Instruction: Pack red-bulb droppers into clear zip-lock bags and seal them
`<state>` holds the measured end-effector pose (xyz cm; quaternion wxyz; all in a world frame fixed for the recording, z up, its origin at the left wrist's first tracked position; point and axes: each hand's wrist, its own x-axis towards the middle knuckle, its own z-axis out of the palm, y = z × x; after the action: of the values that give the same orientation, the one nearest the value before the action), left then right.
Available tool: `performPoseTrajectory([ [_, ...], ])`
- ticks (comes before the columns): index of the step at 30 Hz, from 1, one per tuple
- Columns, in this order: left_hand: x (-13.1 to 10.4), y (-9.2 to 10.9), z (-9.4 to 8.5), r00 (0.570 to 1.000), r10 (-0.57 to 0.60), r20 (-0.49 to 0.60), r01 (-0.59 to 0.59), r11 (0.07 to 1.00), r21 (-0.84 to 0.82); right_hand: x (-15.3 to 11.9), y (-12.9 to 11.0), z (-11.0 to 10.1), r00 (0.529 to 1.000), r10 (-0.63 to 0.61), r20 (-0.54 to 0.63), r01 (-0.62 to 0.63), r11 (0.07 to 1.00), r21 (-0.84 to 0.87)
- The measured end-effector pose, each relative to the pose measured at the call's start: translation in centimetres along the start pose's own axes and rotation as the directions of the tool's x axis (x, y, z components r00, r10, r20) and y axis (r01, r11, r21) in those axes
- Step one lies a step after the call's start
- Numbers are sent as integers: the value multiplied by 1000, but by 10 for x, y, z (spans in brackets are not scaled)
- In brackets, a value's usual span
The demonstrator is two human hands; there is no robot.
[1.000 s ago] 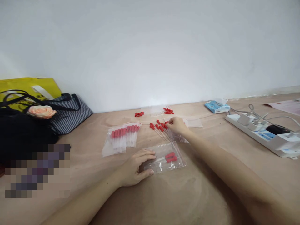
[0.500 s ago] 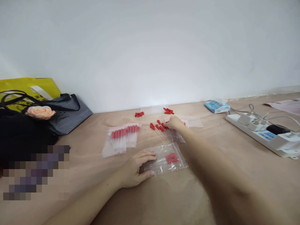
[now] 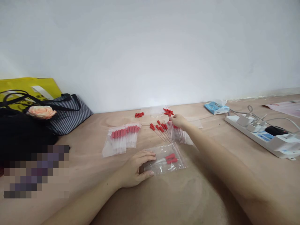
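Note:
A clear zip bag (image 3: pixel 161 153) lies at the front middle, with red-bulbed droppers (image 3: pixel 171 158) inside. My left hand (image 3: pixel 138 168) rests on its left edge, fingers and thumb apart. Farther off, my right hand (image 3: pixel 178 121) has its fingertips pinched by a red bulb (image 3: pixel 170 115); whether they grip it is hard to make out. Just left of that hand lie several loose red-bulbed droppers (image 3: pixel 161 128). Under and beside it is a bag of droppers (image 3: pixel 181 134). Two overlapping filled bags (image 3: pixel 119 140) lie at the left.
Red bulbs (image 3: pixel 139 115) and a clear bag (image 3: pixel 156 111) lie near the wall. To the right are a blue tissue pack (image 3: pixel 216 107) and a white power strip (image 3: pixel 257 132) with plugs and cables. A striped bag (image 3: pixel 70 114) and a yellow bag (image 3: pixel 50 86) stand left.
My right hand has moved slightly right and back, away from the loose droppers, uncovering more of the filled bag beside them. My left hand has stayed on the front bag.

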<state>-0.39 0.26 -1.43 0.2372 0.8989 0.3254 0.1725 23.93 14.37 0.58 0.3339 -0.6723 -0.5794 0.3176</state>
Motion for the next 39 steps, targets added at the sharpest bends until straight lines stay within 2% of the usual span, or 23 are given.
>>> performPoseTrajectory([
  [2, 0, 0, 0, 1000, -7, 6, 7, 1000, 2, -9, 3, -13, 999, -41, 18, 39, 990, 133],
  [4, 0, 0, 0, 1000, -18, 6, 18, 1000, 3, -20, 11, -26, 995, -91, 35, 73, 935, 347],
  [6, 0, 0, 0, 1000, -25, 8, 25, 1000, 3, -33, 24, -36, 990, -128, 54, 62, 756, 652],
  [8, 1, -1, 1, 1000, -27, 7, 27, 1000, 1, -48, 39, -41, 993, -100, 62, 13, 620, 785],
  [11, 1, 0, 1, 1000, -27, 7, 27, 1000, -4, -71, 61, -41, 994, -80, 74, -8, 625, 780],
  [15, 1, 0, 1, 1000, -27, 7, 27, 1000, 7, -89, 77, -35, 995, -97, 30, 41, 657, 753],
  [20, 1, 1, 0, 999, -45, 17, 45, 999, 11, -91, 78, -27, 996, -15, -93, 79, 670, 738],
  [26, 1, 0, 1, 999, -50, 19, 50, 999, 18, -94, 73, -22, 994, 6, -107, 78, 639, 765],
  [30, 2, 2, 0, 998, -55, 24, 54, 998, 21, -101, 70, -18, 998, 41, -49, 14, 614, 789],
  [33, 2, 3, -1, 998, -57, 17, 57, 998, 25, -107, 67, -16, 998, 52, 40, -64, 620, 782],
  [36, 1, 4, -1, 998, -61, 6, 61, 998, 24, -111, 65, -16, 991, -12, 136, -91, 683, 724],
  [39, 1, 4, -1, 998, -61, 24, 61, 998, 32, -114, 65, -16, 969, -139, 202, -24, 765, 643],
])
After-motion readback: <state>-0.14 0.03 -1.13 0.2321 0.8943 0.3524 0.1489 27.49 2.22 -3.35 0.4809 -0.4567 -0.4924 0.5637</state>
